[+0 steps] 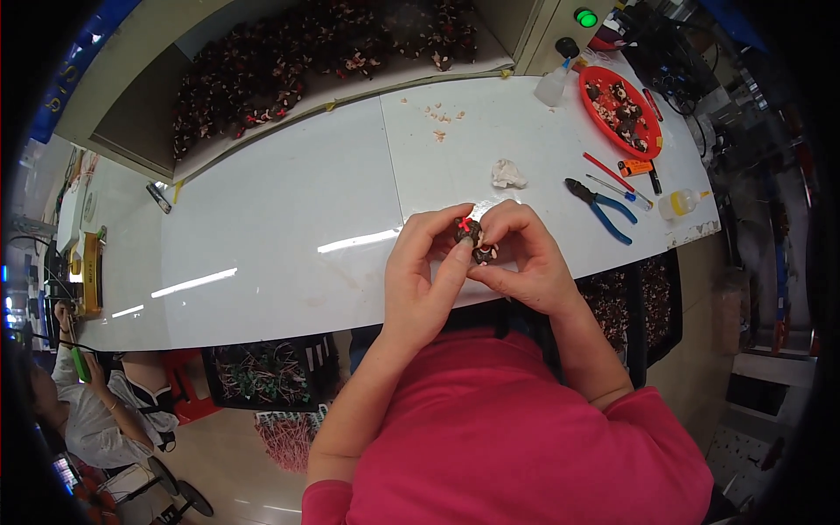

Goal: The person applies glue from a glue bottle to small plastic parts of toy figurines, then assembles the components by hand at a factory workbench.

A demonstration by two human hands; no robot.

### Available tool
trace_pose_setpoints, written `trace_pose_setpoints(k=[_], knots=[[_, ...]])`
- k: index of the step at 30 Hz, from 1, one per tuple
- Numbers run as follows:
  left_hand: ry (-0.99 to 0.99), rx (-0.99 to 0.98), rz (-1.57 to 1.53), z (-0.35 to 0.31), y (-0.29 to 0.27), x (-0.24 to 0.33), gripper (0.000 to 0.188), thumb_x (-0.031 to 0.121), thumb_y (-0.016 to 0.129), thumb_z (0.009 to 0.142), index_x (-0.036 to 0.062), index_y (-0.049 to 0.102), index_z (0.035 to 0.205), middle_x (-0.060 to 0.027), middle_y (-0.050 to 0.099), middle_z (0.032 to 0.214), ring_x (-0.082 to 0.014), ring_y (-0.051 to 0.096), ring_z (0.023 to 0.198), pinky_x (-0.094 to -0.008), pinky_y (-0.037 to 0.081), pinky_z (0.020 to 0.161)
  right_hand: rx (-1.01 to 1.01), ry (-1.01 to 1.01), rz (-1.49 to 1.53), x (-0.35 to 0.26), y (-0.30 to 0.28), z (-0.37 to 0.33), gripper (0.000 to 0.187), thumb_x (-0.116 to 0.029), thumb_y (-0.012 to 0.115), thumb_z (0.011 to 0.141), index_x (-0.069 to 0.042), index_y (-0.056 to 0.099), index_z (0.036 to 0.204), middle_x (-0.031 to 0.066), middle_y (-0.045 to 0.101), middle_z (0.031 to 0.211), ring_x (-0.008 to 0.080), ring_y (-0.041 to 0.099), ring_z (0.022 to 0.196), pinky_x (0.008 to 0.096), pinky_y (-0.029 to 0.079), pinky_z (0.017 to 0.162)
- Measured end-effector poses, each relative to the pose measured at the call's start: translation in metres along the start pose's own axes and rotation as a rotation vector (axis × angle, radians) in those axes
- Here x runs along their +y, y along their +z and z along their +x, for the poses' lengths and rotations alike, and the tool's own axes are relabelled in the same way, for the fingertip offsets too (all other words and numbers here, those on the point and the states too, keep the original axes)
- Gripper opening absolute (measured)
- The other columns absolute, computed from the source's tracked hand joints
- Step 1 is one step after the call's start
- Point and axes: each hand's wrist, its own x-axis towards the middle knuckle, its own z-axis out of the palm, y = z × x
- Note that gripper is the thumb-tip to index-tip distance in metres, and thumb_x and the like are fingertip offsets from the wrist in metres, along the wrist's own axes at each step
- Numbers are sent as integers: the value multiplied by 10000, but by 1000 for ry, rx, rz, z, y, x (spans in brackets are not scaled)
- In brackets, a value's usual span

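Observation:
Between my two hands, over the front part of the white table, is a small dark brown figurine with a red bow-like piece and pale bits on it. My left hand grips it from the left, thumb pressed on its front. From the other side my right hand pinches it with thumb and fingers, at the lower part where pale and red pieces show. Fingers hide much of the figurine. A crumpled white tissue lies just beyond the hands. Blue-handled pliers rest to the right.
Many similar dark pieces are piled in the cabinet at the back. A red basket holds more, beside a translucent bottle. Pens and a yellow-banded bottle lie right. Black bins stand below. Another person sits left.

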Motion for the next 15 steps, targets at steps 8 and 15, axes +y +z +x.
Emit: trace_pose_setpoints(k=[8,15], knots=[[5,2,63,-2,-2,13,262,36,505,876,-2,541,1133,-82,514,1026,-149,543,936,-258,441,823,7,-30,-64,-13,4,5,314,14,714,715,-63,503,933,25,488,949,112,523,854,242,442,769],[114,32,21,-20,-5,10,242,155,550,847,27,556,1052,-97,534,995,-192,547,900,-300,456,776,94,77,-36,-1,9,-22,401,20,697,720,-59,427,1005,50,442,1024,167,457,1002,286,380,906]])
